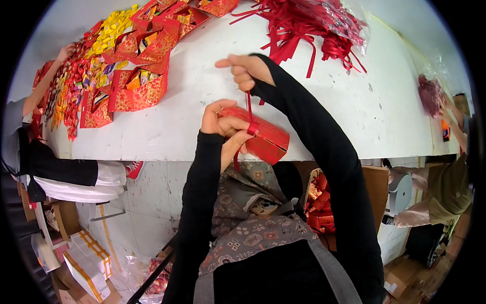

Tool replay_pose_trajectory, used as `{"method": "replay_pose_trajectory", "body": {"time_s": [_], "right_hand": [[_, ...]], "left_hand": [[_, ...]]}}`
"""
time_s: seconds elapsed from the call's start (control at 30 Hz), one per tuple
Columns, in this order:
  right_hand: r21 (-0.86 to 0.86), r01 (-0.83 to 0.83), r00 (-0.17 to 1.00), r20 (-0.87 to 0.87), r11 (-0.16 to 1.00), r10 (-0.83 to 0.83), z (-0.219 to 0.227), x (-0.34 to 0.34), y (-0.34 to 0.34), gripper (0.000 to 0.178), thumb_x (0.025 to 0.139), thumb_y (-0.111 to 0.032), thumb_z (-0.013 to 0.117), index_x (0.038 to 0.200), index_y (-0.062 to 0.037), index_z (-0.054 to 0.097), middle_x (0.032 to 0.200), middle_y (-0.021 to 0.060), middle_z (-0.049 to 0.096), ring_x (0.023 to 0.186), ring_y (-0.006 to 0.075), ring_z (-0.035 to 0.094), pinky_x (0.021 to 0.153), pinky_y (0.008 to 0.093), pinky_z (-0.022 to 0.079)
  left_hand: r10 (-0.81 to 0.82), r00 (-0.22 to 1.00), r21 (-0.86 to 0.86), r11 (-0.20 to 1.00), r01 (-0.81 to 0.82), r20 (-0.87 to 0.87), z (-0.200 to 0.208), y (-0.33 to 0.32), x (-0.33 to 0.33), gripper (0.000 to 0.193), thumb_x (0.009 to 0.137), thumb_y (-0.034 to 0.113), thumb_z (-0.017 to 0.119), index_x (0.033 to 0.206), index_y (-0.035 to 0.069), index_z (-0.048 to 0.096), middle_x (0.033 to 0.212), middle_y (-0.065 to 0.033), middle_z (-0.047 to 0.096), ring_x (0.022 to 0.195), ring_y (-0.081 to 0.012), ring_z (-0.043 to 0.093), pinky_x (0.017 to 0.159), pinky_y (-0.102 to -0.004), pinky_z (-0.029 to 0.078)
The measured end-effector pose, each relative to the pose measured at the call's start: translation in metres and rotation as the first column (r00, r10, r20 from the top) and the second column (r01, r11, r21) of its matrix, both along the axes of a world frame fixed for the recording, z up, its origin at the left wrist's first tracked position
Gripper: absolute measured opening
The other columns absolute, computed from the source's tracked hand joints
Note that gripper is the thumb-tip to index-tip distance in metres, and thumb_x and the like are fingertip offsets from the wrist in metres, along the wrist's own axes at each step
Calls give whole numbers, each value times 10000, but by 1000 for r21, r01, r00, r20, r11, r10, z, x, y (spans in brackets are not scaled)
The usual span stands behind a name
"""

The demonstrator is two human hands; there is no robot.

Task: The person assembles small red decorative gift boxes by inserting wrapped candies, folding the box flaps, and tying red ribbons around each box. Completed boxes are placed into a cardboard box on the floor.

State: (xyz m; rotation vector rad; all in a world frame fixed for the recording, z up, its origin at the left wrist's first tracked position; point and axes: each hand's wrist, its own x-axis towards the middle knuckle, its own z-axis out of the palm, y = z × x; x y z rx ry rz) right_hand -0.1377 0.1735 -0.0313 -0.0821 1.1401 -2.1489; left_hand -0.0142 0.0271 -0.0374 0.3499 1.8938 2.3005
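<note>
My left hand is closed around a red gift box with a gold pattern, tilted above the table's near edge. Its thumb presses on a red ribbon that wraps round the box. Farther off, my right hand is raised over the table with its fingers curled on the ribbon's upper end and the index finger pointing left. Between the two hands the ribbon runs taut. Another length of it hangs below the box, beside my left wrist.
Red ribbons lie heaped at the far side near clear plastic. Open red-and-gold boxes of sweets and loose wrapped candies cover the left. A carton of red packets stands beside my lap. Co-workers' hands reach in at both sides.
</note>
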Motion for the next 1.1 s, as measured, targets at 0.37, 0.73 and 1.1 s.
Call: {"method": "replay_pose_trajectory", "body": {"time_s": [0.37,0.73,1.1], "right_hand": [[511,-11,248,-831,860,497,38,171,-13,204,782,-130,574,972,-56,585,857,102,594,777,229,594,681,331,479],[447,553,781,-572,703,-250,7,145,3,205,807,-157,645,905,18,604,767,77,634,670,95,581,596,228,457],[405,813,443,-896,417,7,2,135,10,76,742,-84,651,808,-53,632,677,40,599,605,174,565,569,274,429]], "left_hand": [[195,891,-282,902,-327,-410,-17,5,-10,105,823,-35,541,900,16,591,784,-76,660,650,-90,614,605,-207,474],[47,640,-473,633,-613,-767,7,5,-5,172,674,12,639,831,81,648,700,-58,621,582,-225,558,553,-316,450],[108,774,-313,873,-374,-624,-12,-1,-18,156,701,-17,627,833,65,621,761,-77,626,699,-251,585,665,-332,458]]}}
